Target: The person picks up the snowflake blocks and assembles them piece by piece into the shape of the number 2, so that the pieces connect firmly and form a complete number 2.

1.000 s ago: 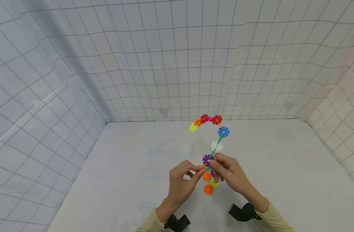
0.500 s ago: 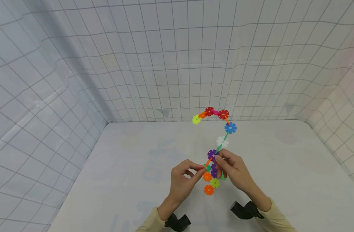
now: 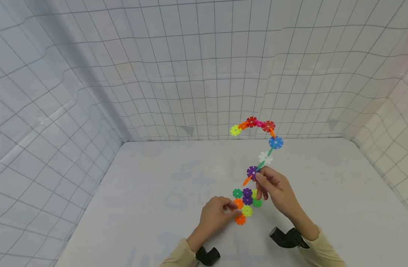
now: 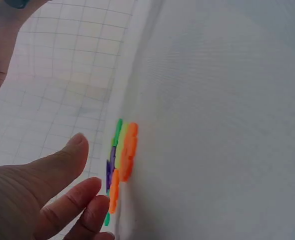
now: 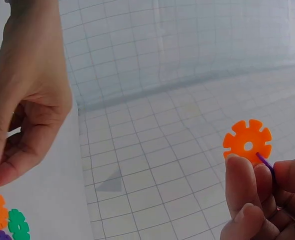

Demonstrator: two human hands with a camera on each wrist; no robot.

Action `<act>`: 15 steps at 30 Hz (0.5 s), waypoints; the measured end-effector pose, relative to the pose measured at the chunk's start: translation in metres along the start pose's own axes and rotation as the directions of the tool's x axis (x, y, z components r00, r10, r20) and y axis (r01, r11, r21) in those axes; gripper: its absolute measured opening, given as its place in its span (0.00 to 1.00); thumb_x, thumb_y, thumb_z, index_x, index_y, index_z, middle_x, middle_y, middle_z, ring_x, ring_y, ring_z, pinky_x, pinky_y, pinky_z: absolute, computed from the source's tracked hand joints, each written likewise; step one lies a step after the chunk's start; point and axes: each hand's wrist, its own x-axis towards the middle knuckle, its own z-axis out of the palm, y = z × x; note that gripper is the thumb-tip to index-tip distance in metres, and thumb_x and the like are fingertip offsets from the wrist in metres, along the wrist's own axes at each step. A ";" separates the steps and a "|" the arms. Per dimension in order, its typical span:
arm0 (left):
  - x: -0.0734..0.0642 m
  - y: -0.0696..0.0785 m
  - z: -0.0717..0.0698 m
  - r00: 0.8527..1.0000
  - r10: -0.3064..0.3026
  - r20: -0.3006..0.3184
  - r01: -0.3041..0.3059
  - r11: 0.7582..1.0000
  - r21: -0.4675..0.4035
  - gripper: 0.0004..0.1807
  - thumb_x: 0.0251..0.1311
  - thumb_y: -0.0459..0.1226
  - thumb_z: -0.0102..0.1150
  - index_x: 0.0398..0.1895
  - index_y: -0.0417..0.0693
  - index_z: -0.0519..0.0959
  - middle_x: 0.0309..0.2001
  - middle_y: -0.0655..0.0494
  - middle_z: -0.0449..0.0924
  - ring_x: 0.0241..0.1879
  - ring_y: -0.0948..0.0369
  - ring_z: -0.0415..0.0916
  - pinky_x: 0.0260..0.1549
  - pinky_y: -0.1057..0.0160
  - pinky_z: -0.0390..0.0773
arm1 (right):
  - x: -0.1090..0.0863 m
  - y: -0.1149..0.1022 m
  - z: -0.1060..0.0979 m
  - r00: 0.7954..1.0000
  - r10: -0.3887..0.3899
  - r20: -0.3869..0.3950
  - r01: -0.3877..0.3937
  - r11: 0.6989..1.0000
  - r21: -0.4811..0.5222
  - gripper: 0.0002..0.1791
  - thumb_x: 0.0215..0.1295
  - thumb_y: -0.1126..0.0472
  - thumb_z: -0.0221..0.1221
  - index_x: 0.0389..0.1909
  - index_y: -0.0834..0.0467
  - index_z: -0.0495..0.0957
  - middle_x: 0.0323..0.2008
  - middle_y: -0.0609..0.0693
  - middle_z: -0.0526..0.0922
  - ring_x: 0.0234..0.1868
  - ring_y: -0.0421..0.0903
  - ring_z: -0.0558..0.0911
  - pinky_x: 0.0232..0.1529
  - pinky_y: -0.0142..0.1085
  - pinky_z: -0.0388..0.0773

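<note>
My right hand pinches a purple snowflake disc, the lower part of a curved chain of interlocking plastic discs. An orange disc is slotted to the purple one and forms the chain's lower end. Above the hand the chain runs through white, blue and red discs to a yellow one. My left hand is low over the table, fingers relaxed and nothing between them. Its fingertips are beside loose discs, nearest an orange one and a yellow-green one; contact is hard to tell.
Several loose discs lie in a small cluster on the white table, among them a green one and purple ones. White gridded sheeting encloses the table at the back and both sides. A black wrist camera sits on the right wrist.
My left hand has let go of the orange disc and come down to the loose discs. The right hand has carried the chain up and to the right.
</note>
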 end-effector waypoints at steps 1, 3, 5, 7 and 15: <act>0.000 -0.002 0.002 1.000 -0.007 0.015 0.007 0.999 0.031 0.13 0.47 0.52 0.71 0.28 0.55 0.84 0.26 0.70 0.75 0.27 0.68 0.68 0.26 0.69 0.69 | 0.000 0.000 0.000 1.000 0.002 -0.002 -0.002 1.000 0.000 0.10 0.72 0.68 0.47 0.29 0.62 0.69 0.18 0.54 0.74 0.15 0.45 0.74 0.15 0.36 0.72; -0.002 -0.004 0.005 0.999 -0.012 0.033 0.008 0.995 0.102 0.19 0.41 0.57 0.72 0.27 0.56 0.83 0.25 0.71 0.72 0.27 0.69 0.64 0.25 0.71 0.67 | 0.000 -0.001 -0.001 1.000 0.010 -0.007 -0.010 1.000 0.002 0.10 0.72 0.68 0.47 0.29 0.62 0.70 0.19 0.54 0.74 0.16 0.46 0.75 0.15 0.37 0.72; -0.003 -0.005 0.008 0.999 -0.001 0.033 -0.005 0.984 0.178 0.23 0.36 0.61 0.73 0.27 0.57 0.80 0.24 0.71 0.69 0.27 0.69 0.62 0.24 0.71 0.65 | 0.001 -0.001 -0.001 1.000 0.009 -0.007 -0.009 1.000 0.003 0.10 0.72 0.68 0.47 0.29 0.62 0.70 0.19 0.54 0.74 0.16 0.46 0.75 0.15 0.37 0.72; -0.003 -0.006 0.011 1.000 0.010 0.023 -0.015 0.971 0.240 0.25 0.33 0.64 0.72 0.26 0.58 0.77 0.24 0.70 0.65 0.27 0.68 0.60 0.23 0.71 0.63 | 0.001 -0.002 -0.001 1.000 0.007 -0.006 -0.007 1.000 0.003 0.10 0.72 0.68 0.47 0.29 0.62 0.70 0.19 0.54 0.74 0.16 0.46 0.75 0.16 0.37 0.72; -0.003 -0.007 0.016 0.999 0.050 -0.020 -0.043 0.962 0.271 0.23 0.35 0.58 0.75 0.26 0.57 0.76 0.23 0.69 0.62 0.26 0.68 0.58 0.21 0.72 0.59 | 0.000 -0.002 -0.001 1.000 -0.002 0.003 0.002 1.000 0.024 0.10 0.73 0.68 0.46 0.29 0.62 0.69 0.20 0.53 0.73 0.16 0.47 0.75 0.15 0.38 0.72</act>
